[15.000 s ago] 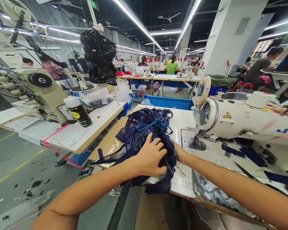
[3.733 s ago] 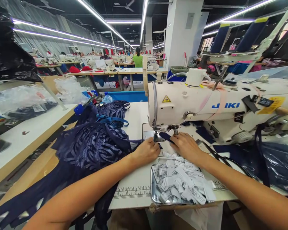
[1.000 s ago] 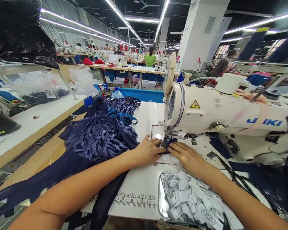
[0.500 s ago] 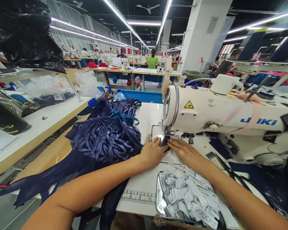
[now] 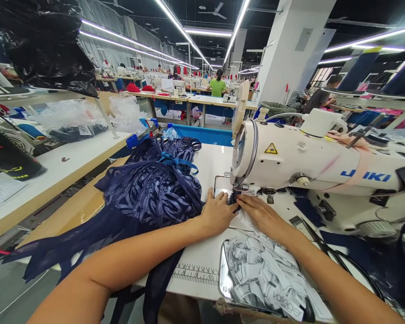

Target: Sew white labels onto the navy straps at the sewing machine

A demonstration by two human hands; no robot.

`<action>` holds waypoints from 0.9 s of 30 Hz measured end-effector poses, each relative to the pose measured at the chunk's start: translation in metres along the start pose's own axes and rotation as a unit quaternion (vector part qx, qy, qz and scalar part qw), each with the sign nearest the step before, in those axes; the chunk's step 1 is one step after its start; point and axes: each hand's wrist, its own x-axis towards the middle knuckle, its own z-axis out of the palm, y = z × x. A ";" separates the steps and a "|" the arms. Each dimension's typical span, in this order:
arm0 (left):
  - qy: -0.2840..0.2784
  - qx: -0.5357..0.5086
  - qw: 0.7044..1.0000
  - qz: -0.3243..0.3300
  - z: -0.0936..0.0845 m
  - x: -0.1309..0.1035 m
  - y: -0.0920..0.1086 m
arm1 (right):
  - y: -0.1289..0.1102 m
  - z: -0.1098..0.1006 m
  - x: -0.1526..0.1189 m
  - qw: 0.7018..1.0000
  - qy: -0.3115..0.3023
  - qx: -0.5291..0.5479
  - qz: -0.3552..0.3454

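Note:
At the needle of a white sewing machine (image 5: 283, 155), both hands hold a small piece of dark navy fabric (image 5: 233, 198) down on the bed. My left hand (image 5: 219, 211) lies left of the presser foot, fingers bent, thumb and fingertips on the fabric's edge. From the right, my right hand (image 5: 256, 209) meets it with fingertips pressed together on the same piece. Much of the fabric is hidden by the fingers and the foot. A heap of navy lace garments (image 5: 151, 189) with a blue tie lies left of my left hand.
A metal tray of white printed labels (image 5: 263, 274) sits near my right forearm. Black-handled scissors (image 5: 337, 256) lie to its right. A printed ruler (image 5: 195, 273) runs along the table's front edge. A side table (image 5: 60, 175) stands left; a person in green (image 5: 217, 85) sits far ahead.
The view has shifted slightly, so the scene sits a little further right. Both hands stay at the needle on the fabric, with hardly any visible movement.

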 end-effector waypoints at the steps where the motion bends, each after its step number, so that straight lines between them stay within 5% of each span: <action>1: 0.002 0.001 1.000 -0.002 0.001 0.000 0.000 | 0.000 0.000 0.000 1.000 -0.001 0.005 0.004; 20: 0.067 0.034 0.997 -0.001 0.015 0.006 0.004 | 0.004 0.000 0.007 0.995 -0.035 0.057 0.071; 27: 0.117 0.068 0.990 0.046 0.008 -0.008 0.003 | 0.003 -0.013 0.010 0.992 -0.021 0.084 0.096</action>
